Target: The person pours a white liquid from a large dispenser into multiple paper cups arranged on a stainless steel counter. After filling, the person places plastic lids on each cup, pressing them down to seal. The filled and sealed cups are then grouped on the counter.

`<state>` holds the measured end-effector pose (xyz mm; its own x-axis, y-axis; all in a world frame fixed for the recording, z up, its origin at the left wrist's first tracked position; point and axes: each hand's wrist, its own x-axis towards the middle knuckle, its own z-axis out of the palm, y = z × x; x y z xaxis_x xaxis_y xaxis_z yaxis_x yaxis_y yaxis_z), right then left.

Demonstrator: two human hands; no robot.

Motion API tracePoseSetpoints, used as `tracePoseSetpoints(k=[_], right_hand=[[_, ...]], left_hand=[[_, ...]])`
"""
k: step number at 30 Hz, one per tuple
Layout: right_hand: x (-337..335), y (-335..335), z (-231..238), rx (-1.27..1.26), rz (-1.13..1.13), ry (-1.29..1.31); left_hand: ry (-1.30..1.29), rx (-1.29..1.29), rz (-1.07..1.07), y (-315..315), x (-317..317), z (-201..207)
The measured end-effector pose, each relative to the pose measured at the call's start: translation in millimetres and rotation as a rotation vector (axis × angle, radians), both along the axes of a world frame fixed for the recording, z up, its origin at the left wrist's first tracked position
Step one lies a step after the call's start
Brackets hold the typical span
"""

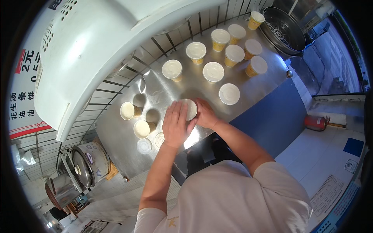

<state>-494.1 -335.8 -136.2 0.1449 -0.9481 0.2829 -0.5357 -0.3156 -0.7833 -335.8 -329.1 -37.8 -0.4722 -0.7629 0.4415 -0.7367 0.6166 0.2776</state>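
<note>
Between my two hands stands a paper cup with a round whitish lid (190, 110), on the metal table (116, 151). My left hand (175, 122) lies along the lid's left side, fingers straight and close together, thumb at its near edge. Curled round the cup's right side is my right hand (206, 113); its fingertips are partly hidden. Left of my hands are two unlidded yellow paper cups (127, 110) (142, 129) filled with something creamy white. Near my left wrist lie a clear round lid (144, 146) and another round lid (159, 139), partly covered by the hand.
Several lidded cups (213, 72) stand toward the far right. A dark pot (285, 33) is beyond the table's far right corner. Bars (171, 40) line the far edge, below a large white curved panel (97, 42). A lidded round pot (91, 163) stands at left, a red extinguisher (315, 122) at right.
</note>
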Motion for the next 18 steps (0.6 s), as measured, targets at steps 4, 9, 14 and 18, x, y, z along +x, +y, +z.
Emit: tracePoseSetpoints(k=[4, 9, 14, 18], right_hand=[[0.7, 2.6, 2.6, 0.024, -0.051, 0.045], [0.1, 4.1, -12.3, 0.013, -0.017, 0.062], [0.9, 5.2, -22.2, 0.076, -0.024, 0.011], [0.1, 3.6, -18.2, 0.143, 0.002, -0.017]], left_hand=[[-0.101, 0.208, -0.009, -8.3, -11.4, -7.7], [-0.173, 0.106, 0.045, 1.5, -24.8, -24.8], [-0.198, 0.071, 0.115, 4.7, -29.3, -39.9], [-0.250, -0.034, 0.086, 2.6, -28.7, -38.3]])
